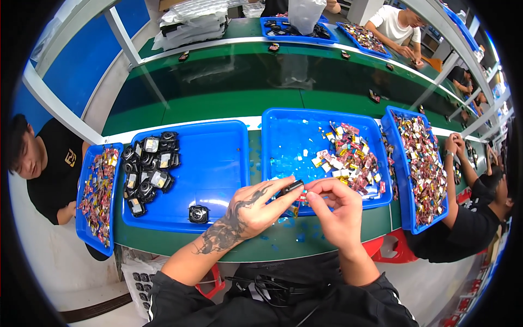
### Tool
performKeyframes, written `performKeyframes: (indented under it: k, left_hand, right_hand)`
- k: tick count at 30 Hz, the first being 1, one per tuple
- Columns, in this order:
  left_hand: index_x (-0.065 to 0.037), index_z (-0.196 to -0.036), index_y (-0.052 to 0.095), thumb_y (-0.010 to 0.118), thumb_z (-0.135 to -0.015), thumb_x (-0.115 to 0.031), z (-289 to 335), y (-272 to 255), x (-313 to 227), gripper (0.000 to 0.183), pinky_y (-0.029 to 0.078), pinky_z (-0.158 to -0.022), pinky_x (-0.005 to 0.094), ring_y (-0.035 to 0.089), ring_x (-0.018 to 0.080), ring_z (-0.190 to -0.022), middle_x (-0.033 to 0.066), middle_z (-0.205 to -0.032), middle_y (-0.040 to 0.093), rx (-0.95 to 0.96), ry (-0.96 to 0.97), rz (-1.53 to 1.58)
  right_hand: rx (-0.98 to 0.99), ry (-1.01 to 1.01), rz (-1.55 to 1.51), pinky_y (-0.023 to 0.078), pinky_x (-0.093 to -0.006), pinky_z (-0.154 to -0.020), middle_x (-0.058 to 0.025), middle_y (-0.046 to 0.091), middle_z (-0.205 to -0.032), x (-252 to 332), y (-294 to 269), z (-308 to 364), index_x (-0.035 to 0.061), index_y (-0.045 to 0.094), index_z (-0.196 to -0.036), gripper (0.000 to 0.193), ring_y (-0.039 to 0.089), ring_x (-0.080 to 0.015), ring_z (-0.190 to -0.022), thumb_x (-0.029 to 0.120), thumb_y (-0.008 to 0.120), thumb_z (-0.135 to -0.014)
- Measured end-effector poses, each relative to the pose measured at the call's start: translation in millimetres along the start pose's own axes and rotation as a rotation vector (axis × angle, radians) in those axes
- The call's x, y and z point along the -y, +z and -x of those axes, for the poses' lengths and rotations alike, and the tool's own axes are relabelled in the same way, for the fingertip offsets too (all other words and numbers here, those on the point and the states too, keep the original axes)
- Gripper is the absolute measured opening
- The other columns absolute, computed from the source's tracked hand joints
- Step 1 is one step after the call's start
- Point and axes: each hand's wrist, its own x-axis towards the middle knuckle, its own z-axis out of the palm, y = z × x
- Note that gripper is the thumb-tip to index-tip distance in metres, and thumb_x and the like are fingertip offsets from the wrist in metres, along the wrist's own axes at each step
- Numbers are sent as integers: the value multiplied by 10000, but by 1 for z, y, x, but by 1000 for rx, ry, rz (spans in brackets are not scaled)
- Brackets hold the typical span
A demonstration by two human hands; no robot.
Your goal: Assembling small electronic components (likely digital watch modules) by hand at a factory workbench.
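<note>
Two hands joining a small dark part and a small foil-coloured piece above the green surface.

From left to right: at nine o'clock a narrow blue tray (87,163) holds glossy, crinkled foil-coloured pieces; beside it a wide blue tray (218,158) carries a cluster of rounded black modules (146,171) with pale square faces, one more (199,213) lying apart at its near rim. At centre the left hand (248,210) pinches a short dark cylindrical part (290,188), and the right hand (340,210), fingers narrowed, holds a small red-and-gold piece (303,197) touching it. The step appears to be fitting the two together, and the next move probably calls for fine alignment. At one o'clock the middle blue tray (289,136) holds more such pieces (351,155); at three o'clock another tray (406,180) is heaped with them.
</note>
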Motion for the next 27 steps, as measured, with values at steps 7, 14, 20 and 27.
performKeyframes:
  k: [7,14,20,27]
  left_hand:
    - [-32,-1038,713,733,-794,-52,-1,1,-6,246,542,-693,282,671,199,-821,98,-973,694,222,-553,612]
    - [-13,-1097,696,695,-826,9,-3,2,-3,272,525,-768,257,642,147,-887,113,-968,688,340,-739,853]
    - [-26,-1273,584,577,-896,20,-1,5,-11,380,522,-910,271,625,171,-1036,135,-1088,641,155,-654,881]
    - [-22,-1305,558,504,-960,13,1,12,-16,351,501,-926,269,596,151,-1074,118,-1191,627,15,-868,1168]
  right_hand:
    - [190,89,-374,522,-244,-734,-81,601,-998,-8,-17,-4,-17,585,-960,116,595,-113,-906,-31,648,-864]
    - [52,-161,60,514,-211,-669,-63,607,-913,-3,-7,4,-21,576,-955,178,612,-107,-804,-56,688,-821]
    - [-111,-99,-113,514,-198,-653,-59,613,-910,-18,2,8,-13,552,-1021,275,612,-93,-776,-74,706,-801]
    - [-86,-335,135,514,-204,-712,-76,588,-932,-24,0,9,-18,533,-1011,311,607,-108,-798,-138,687,-768]
